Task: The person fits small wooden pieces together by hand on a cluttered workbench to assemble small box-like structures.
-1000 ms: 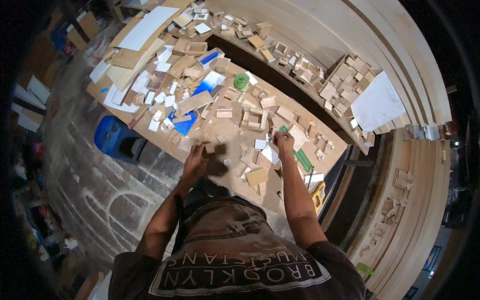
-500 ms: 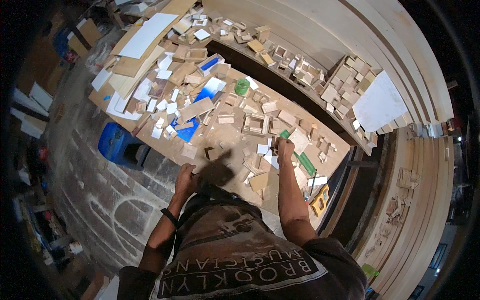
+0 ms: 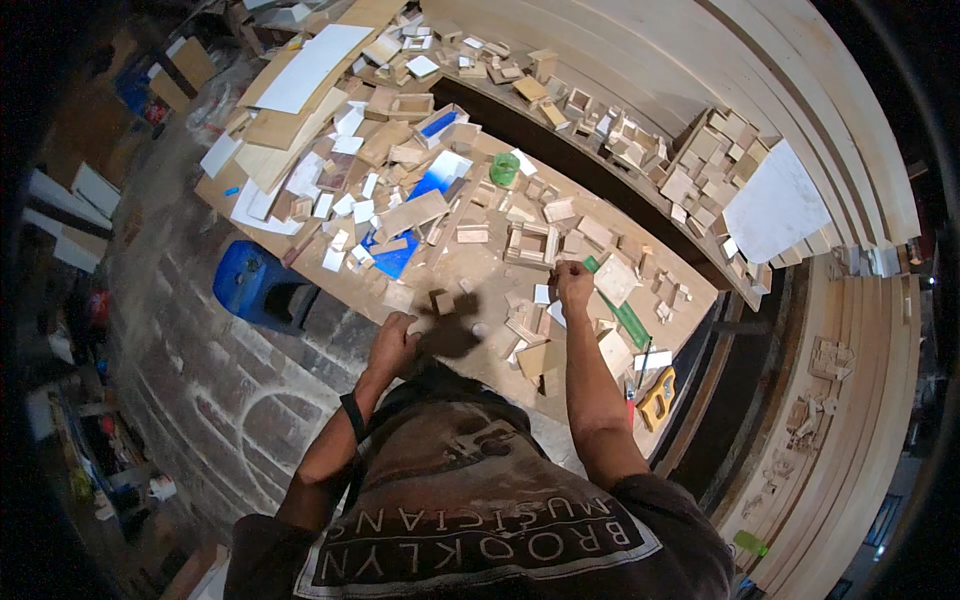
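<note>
At the front edge of the worktable (image 3: 405, 270), my left hand (image 3: 393, 345) is loosely closed, its fingertips partly hidden. Just beyond it a small wooden block (image 3: 440, 300) lies in dark shadow. My right hand (image 3: 574, 282) is closed in a pinch at the middle right, over small white pieces (image 3: 542, 295); whatever is between its fingertips is too small to make out. An open wooden box frame (image 3: 530, 245) is just beyond it, and a long green strip (image 3: 625, 315) and a pale square board (image 3: 618, 278) lie to its right.
Wood offcuts, boards (image 3: 310, 65) and blue-painted pieces (image 3: 395, 255) crowd the left. A green tub (image 3: 504, 168) is at the back, a yellow-handled saw (image 3: 657, 402) at the right corner. A shelf (image 3: 740, 275) holds small blocks. A blue bin (image 3: 250, 275) stands by the table.
My left hand has left the small block on the table and drawn back toward the near edge. My right hand remains near the white pieces. The view has shifted slightly.
</note>
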A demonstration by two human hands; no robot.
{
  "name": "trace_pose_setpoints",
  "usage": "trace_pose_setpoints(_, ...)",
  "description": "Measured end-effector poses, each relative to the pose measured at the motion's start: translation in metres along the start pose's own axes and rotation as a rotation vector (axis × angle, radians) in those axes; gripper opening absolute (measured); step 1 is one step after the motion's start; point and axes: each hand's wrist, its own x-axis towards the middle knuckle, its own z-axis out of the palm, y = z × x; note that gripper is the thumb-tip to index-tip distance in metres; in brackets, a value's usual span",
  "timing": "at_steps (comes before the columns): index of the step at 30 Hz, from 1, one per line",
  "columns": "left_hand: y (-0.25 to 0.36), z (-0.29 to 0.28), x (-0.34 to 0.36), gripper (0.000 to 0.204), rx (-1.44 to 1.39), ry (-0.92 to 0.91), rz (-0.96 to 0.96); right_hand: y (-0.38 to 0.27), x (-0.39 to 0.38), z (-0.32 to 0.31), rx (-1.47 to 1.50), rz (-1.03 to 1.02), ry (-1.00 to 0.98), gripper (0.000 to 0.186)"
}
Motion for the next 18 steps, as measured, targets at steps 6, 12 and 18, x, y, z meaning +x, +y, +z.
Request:
trace_pose_setpoints(6, -0.021, 0.012, 0.018, 0.035, 0.153, 0.076, 0.097, -0.010, -0.033, -0.012, -0.190, -0.114, 0.075, 0.026)
trace_pose_setpoints(12, 0.018, 0.009, 0.042, 0.040, 0.218, 0.154, 0.314, -0.008, -0.096, -0.036, -0.204, -0.195, 0.023, 0.022)
trace_pose_setpoints(18, -0.007, 0.033, 0.072, 0.040, 0.195, 0.111, 0.557, -0.007, -0.133, -0.026, -0.344, -0.198, -0.040, 0.018)
